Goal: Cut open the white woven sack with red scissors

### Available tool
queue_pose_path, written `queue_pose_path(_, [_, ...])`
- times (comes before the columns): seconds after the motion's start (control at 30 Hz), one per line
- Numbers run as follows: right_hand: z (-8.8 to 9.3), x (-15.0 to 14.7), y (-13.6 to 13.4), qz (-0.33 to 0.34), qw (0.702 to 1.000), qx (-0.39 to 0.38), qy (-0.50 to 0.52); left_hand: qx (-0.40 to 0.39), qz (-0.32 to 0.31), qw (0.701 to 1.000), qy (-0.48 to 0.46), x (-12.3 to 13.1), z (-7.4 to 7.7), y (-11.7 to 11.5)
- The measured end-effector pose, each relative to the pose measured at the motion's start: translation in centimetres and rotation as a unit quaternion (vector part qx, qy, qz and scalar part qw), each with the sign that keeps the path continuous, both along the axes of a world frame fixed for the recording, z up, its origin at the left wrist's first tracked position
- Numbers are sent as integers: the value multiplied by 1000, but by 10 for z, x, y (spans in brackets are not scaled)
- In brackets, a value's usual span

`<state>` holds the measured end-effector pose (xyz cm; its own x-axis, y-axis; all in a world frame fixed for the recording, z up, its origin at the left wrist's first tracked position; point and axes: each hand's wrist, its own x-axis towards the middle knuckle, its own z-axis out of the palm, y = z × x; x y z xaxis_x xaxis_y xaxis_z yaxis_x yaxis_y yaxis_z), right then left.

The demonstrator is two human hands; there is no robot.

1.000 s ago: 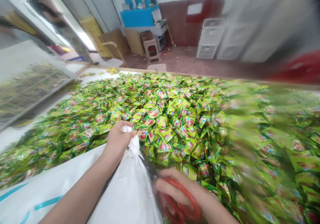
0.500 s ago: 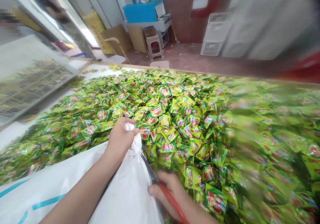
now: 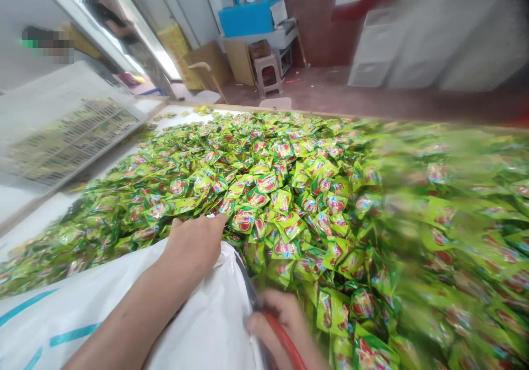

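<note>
A white woven sack [image 3: 206, 315] with blue-green stripes lies in front of me, its gathered mouth towards the candy. My left hand [image 3: 192, 248] is closed on the top of the sack, back of the hand up; a bit of white shows past the fingers. Lower right, my right hand [image 3: 283, 323] is wrapped round the red handle of what look like scissors [image 3: 285, 339]. Their dark blades run along the sack's right edge, partly hidden. Around both hands spreads a deep heap of small green candy packets [image 3: 264, 193] with red fruit prints.
A white slatted crate [image 3: 82, 144] stands tilted at the left of the table. Beyond the table's wooden rim [image 3: 256, 108] are a chair [image 3: 209, 86], a stool [image 3: 268, 75] and a blue box [image 3: 248, 20]. White crates [image 3: 372, 55] stand further right. Two people are at the far left.
My left hand has rolled over, so its back now faces up and the white tuft is mostly hidden. The right hand stays by the sack's edge. The view has shifted slightly left.
</note>
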<state>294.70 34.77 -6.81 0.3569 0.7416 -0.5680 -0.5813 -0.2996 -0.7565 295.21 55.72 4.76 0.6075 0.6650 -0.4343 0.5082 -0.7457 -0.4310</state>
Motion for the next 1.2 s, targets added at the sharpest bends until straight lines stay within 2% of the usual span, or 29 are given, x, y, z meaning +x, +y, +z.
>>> queue_pose_path(0.1, [17, 16, 9, 48, 999, 9, 8, -3, -27, 1000, 10, 0, -3, 0])
queue_pose_path(0.2, [26, 27, 14, 66, 998, 5, 4, -13, -35, 999, 5, 0, -4, 3])
queue_pose_path(0.37, [14, 23, 8, 131, 989, -31, 63, -31, 3, 999, -22, 1, -3, 7])
queue_pose_path(0.47, [11, 16, -3, 121, 989, -25, 78, -30, 6, 999, -39, 0, -4, 5])
queue_pose_path(0.53, [20, 16, -11, 92, 992, -18, 88, -27, 1, 999, -38, 0, -4, 2])
queue_pose_path(0.63, [47, 30, -17, 83, 992, -16, 90, -25, -2, 999, -39, 1, -6, 1])
queue_pose_path(0.7, [63, 42, -16, 79, 994, -13, 75, -30, 16, 997, -76, 2, -9, 3])
queue_pose_path(0.77, [71, 49, -11, 67, 995, -1, 72, -47, 44, 986, -154, 3, -12, 9])
queue_pose_path(0.83, [68, 46, -8, 39, 996, 10, 79, -74, 67, 961, -258, 5, -14, 15])
queue_pose_path(0.9, [57, 35, -9, 1, 995, 8, 98, -129, 108, 917, -361, 7, -13, 18])
queue_pose_path(0.93, [50, 28, -11, -18, 994, 3, 111, -184, 149, 884, -403, 8, -11, 18])
queue_pose_path(1.0, [37, 14, -16, -53, 991, -10, 125, -328, 249, 793, -449, 9, -6, 18])
queue_pose_path(1.07, [28, 5, -22, -83, 988, -26, 126, -469, 311, 710, -423, 7, -2, 17])
queue_pose_path(1.1, [26, 3, -24, -98, 987, -34, 124, -515, 315, 692, -395, 5, -1, 18])
queue_pose_path(1.13, [25, 3, -26, -113, 986, -37, 120, -544, 303, 695, -360, 3, -2, 18])
queue_pose_path(1.2, [27, 7, -31, -118, 987, -23, 110, -554, 259, 734, -296, -1, -7, 20])
